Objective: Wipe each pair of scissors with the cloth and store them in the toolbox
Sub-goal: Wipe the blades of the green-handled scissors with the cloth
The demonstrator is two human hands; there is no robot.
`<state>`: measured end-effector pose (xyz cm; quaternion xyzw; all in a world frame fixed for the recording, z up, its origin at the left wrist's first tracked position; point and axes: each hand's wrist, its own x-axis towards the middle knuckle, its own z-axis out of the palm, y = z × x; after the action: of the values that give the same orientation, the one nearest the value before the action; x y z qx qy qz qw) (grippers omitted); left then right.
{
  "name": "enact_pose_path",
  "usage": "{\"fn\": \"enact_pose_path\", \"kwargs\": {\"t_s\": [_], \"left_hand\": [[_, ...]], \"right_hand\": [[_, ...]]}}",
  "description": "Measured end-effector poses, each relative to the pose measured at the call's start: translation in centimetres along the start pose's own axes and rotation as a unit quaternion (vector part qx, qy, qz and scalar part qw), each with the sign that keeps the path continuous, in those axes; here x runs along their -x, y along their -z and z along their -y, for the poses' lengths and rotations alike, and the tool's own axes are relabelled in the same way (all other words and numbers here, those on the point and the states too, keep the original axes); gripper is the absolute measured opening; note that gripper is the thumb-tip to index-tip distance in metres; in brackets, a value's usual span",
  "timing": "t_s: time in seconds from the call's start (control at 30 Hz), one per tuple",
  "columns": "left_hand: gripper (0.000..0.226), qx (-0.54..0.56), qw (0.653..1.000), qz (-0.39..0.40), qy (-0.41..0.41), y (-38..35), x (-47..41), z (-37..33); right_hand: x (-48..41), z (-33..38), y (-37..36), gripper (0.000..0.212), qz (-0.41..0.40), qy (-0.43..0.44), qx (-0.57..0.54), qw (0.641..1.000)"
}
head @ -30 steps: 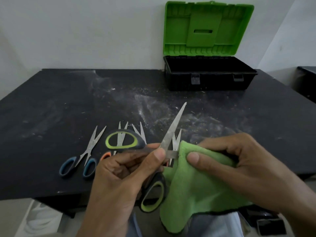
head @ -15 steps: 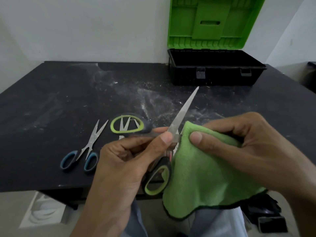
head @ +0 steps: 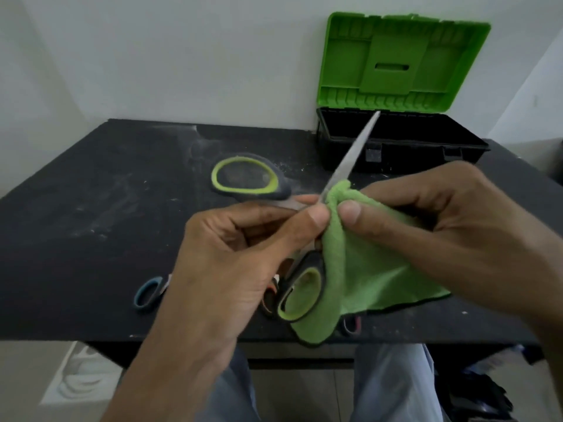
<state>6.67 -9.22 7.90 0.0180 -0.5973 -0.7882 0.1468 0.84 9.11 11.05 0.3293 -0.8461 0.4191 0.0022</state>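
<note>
Left hand [head: 231,269]: pinches scissors [head: 344,166] at pivot, steadying them before the toolbox [head: 426,153].
Right hand [head: 441,239]: pinches cloth [head: 365,269] round a blade, to wipe.
Toolbox: open, waiting.

R hand [head: 451,239] slid cloth [head: 371,269] in to scissors [head: 350,156] pivot.

L hand [head: 231,269] & R hand [head: 457,226] thumb-to-thumb, fingers [head: 396,193] curled, pinching.

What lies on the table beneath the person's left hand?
A blue scissor handle and an orange-trimmed handle stick out from under the left hand. The hand covers their blades, so the number of pairs is hidden.
</note>
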Motion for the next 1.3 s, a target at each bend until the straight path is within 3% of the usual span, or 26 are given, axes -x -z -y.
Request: {"fn": "enact_pose_path", "kwargs": {"t_s": [0.13, 0.4, 0.6, 0.83, 1.07, 1.3], "left_hand": [[0.018, 0.015, 0.999, -0.03, -0.024, 1.0, -0.4, -1.5], [0.015, 0.043, 0.998, -0.049, -0.02, 3.5, -0.6, -5.0], [0.019, 0.019, 0.999, -0.046, 0.001, 5.8, -0.5, -6.5], [0.017, 0.015, 0.994, -0.087, 0.066, 7.0, 1.3, -5.0], [0.02, 0.012, 0.992, -0.118, 0.038, 6.5, 0.8, -4.4], [0.016, 0.025, 0.995, -0.095, 0.014, 4.5, 0.9, -3.5]], "right_hand": [[-1.3, 1.3, -0.5, 0.054, 0.03, 0.008, -0.001, 1.0], [-3.6, 4.9, -0.4, 0.042, 0.118, -0.031, -0.045, 0.991], [-4.6, 6.0, -2.3, 0.045, 0.115, -0.013, -0.066, 0.991], [-4.7, 4.7, -4.2, 0.042, 0.186, -0.058, -0.081, 0.978], [-4.6, 4.3, -4.1, 0.047, 0.17, -0.033, -0.079, 0.982], [-3.7, 3.7, -1.9, 0.029, 0.091, -0.017, -0.102, 0.99]]}}
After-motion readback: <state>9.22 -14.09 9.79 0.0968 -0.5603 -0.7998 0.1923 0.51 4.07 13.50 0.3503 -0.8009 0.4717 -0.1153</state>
